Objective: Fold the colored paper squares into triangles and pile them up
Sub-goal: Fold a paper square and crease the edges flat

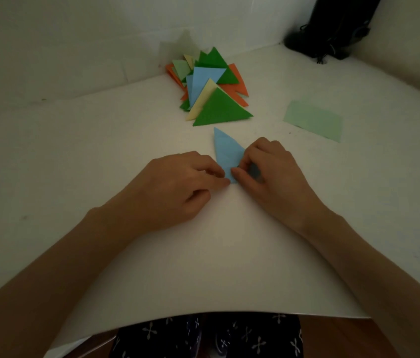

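A light blue paper [225, 151], partly folded into a narrow pointed shape, lies on the white table [100, 156] in the middle. My left hand [178, 184] pinches its near corner with curled fingers. My right hand [268, 169] pinches the same paper from the right, covering part of it. Behind them sits a pile of folded triangles [211, 86] in green, blue, orange, pale yellow and pale green; a large green triangle [220, 109] lies at its front.
A pale green flat sheet [313, 120] lies to the right of the pile. A dark object with cords [333, 29] stands in the back right corner. White walls close off the back. The table's near edge runs above my patterned clothing [203, 337].
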Available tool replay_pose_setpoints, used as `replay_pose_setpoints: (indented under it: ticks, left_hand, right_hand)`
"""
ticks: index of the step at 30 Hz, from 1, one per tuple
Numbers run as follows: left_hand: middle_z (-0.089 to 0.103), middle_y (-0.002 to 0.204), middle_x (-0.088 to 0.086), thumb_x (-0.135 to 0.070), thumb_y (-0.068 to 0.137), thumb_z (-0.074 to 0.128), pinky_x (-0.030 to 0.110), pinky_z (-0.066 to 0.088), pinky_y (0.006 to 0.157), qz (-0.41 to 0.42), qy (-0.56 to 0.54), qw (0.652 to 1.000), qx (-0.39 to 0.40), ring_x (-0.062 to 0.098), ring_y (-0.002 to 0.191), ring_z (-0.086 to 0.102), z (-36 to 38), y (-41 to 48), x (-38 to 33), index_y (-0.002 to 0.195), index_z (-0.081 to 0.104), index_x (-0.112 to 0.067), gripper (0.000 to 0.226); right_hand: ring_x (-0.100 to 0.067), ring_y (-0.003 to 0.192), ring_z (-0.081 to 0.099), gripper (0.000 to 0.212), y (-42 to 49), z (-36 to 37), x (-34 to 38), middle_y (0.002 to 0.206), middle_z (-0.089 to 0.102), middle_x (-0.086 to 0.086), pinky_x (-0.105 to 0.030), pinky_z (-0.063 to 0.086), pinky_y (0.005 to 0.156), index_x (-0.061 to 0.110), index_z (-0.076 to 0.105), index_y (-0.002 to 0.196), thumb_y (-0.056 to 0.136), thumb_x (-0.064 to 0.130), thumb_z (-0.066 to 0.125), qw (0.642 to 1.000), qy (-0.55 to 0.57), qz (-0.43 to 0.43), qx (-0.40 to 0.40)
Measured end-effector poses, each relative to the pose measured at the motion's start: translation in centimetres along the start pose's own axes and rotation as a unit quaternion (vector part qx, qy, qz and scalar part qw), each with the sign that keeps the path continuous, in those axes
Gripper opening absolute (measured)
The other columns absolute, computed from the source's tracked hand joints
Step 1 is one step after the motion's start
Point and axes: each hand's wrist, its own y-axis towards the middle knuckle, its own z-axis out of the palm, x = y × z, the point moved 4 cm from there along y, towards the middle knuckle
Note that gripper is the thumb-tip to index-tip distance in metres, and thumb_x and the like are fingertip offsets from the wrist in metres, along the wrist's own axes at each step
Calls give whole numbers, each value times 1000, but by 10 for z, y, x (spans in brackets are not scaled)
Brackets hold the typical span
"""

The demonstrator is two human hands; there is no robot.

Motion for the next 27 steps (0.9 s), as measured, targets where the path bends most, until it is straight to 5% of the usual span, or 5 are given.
replay_pose_setpoints:
  ticks: [19,27]
  left_hand:
    - [68,103,0,-23,83,37,29,52,57,1,31,999,11,16,87,63,1,-3,-3,103,72,-24,41]
    - [69,99,-4,-23,84,36,21,40,61,-5,19,1000,-11,8,87,51,3,-1,-3,99,73,-22,41]
  right_hand:
    - [-14,80,43,18,-2,2,-5,87,50,1,-30,33,70,15,57,80,84,33,54,1000,17,0,21]
    - [-11,80,38,19,-4,3,-5,88,51,0,-27,26,71,15,56,83,84,33,53,1000,-18,0,10]
